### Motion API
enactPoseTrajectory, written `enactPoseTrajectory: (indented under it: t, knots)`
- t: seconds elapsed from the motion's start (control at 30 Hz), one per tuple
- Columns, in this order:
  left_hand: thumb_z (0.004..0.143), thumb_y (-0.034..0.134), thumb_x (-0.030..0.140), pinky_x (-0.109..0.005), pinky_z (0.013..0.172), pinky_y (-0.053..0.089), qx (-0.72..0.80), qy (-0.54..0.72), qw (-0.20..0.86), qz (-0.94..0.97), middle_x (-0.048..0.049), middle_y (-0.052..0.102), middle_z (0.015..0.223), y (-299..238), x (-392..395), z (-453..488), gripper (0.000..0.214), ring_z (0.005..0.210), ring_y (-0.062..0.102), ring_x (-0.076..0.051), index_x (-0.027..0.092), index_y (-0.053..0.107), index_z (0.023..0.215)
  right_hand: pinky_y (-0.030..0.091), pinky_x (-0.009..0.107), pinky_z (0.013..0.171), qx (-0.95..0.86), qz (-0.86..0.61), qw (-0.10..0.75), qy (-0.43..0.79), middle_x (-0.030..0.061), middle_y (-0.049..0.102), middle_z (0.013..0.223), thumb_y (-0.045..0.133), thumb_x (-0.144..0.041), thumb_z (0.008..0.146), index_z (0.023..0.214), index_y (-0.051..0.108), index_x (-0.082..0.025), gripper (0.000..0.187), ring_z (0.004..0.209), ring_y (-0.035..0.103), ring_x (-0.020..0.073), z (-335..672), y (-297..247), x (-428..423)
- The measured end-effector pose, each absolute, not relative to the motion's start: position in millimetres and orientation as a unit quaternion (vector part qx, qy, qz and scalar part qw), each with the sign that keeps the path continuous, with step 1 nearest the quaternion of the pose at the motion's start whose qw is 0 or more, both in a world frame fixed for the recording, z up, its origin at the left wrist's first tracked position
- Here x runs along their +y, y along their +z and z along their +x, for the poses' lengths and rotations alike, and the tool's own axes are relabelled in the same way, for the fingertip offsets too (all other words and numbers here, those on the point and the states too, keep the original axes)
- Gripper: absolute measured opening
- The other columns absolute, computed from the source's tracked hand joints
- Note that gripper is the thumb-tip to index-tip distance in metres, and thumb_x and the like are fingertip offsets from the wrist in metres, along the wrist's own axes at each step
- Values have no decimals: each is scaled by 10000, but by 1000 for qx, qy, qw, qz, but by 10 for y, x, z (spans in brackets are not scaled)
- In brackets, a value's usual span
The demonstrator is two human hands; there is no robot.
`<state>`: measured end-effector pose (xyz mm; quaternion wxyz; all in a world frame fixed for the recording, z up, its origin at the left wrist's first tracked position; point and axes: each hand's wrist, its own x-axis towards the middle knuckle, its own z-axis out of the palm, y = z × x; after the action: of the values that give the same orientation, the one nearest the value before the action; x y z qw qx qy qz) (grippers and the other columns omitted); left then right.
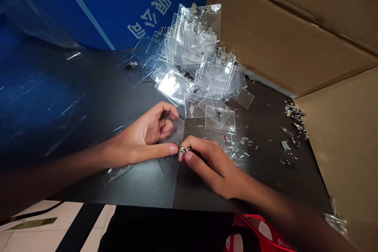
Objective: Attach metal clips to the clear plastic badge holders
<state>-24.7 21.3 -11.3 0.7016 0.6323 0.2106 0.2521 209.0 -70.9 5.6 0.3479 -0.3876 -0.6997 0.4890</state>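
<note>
My left hand (149,134) holds a clear plastic badge sleeve (174,136) over the dark table, thumb along its lower edge and fingers curled behind it. My right hand (208,163) pinches a small metal clip (181,151) at the sleeve's lower corner, right against my left thumb tip. Both hands meet near the table's middle, close to the front edge. A big heap of clear badge sleeves (195,55), some with clips on, lies behind them.
Small metal clip parts (236,147) are strewn to the right of my hands, with more clips (293,116) by a cardboard box wall (295,31). A blue printed board (97,4) stands at the back left. A red item (260,232) sits below the table's front edge.
</note>
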Motion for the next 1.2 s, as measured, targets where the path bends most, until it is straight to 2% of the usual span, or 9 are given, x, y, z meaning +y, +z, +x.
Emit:
enactPoseTrajectory:
  t: [0.33, 0.5, 0.6, 0.73, 0.9, 0.97, 1.03, 1.13, 1.2]
  knots:
    - [899, 839, 226, -253, 709, 440, 303, 272, 646, 646, 57, 405, 917, 40, 161, -164, 467, 809, 408, -124, 243, 463, 1175, 483, 281, 785, -711, -382, 362, 467, -7, 628, 894, 495, -282, 1180, 988, 587, -230, 219, 821, 608, 150, 2095, 40, -705]
    - [827, 848, 182, -247, 693, 442, 335, 305, 614, 646, 54, 405, 954, 33, 99, -126, 485, 778, 419, -102, 250, 472, 1125, 420, 264, 689, -709, -399, 370, 448, -48, 567, 823, 700, -298, 1067, 948, 572, -232, 186, 707, 509, 120, 2042, -6, -711]
    - [818, 848, 172, -246, 691, 449, 348, 318, 595, 651, 55, 412, 960, 39, 50, -109, 484, 758, 425, -93, 256, 477, 1118, 374, 266, 650, -701, -428, 375, 429, -67, 486, 748, 693, -287, 1063, 867, 558, -233, 245, 656, 445, 111, 2009, -21, -710]
    - [801, 850, 166, -247, 711, 465, 353, 326, 588, 650, 51, 467, 985, 74, 5, -97, 481, 740, 445, -75, 255, 484, 1101, 324, 275, 622, -705, -430, 393, 404, -69, 403, 690, 621, -242, 1070, 751, 445, -240, 364, 624, 401, 108, 2004, -18, -695]
    - [869, 870, 248, -260, 695, 479, 316, 246, 678, 616, 26, 654, 967, 81, 57, -116, 490, 747, 559, -98, 246, 491, 1179, 308, 282, 612, -725, -433, 386, 371, -67, 381, 650, 610, -213, 1015, 711, 378, -245, 384, 608, 386, 114, 2012, 4, -686]
    - [911, 876, 319, -263, 678, 481, 302, 217, 708, 601, 9, 713, 946, 29, 100, -132, 442, 742, 598, -112, 234, 520, 1159, 332, 280, 616, -730, -451, 366, 360, -63, 402, 652, 607, -233, 1029, 714, 414, -243, 369, 611, 409, 119, 2008, 5, -689]
    - [924, 889, 380, -266, 689, 498, 298, 221, 725, 580, 8, 736, 909, -50, 143, -141, 416, 744, 633, -121, 224, 545, 1100, 386, 271, 634, -727, -478, 351, 346, -50, 487, 686, 608, -268, 1074, 763, 529, -235, 322, 642, 479, 126, 2010, -13, -694]
    - [878, 945, 421, -280, 754, 545, 295, 260, 744, 541, 20, 746, 896, -171, 194, -130, 480, 792, 687, -136, 225, 554, 1075, 536, 279, 741, -701, -511, 372, 330, 23, 725, 913, 619, -307, 1115, 1043, 725, -229, 150, 814, 673, 162, 2036, -73, -683]
    - [843, 976, 437, -281, 757, 550, 281, 285, 751, 525, 30, 736, 893, -221, 209, -115, 524, 796, 691, -137, 230, 555, 1077, 617, 313, 804, -675, -517, 397, 345, 84, 790, 1100, 639, -339, 1116, 1221, 743, -235, 180, 927, 756, 196, 2059, -111, -658]
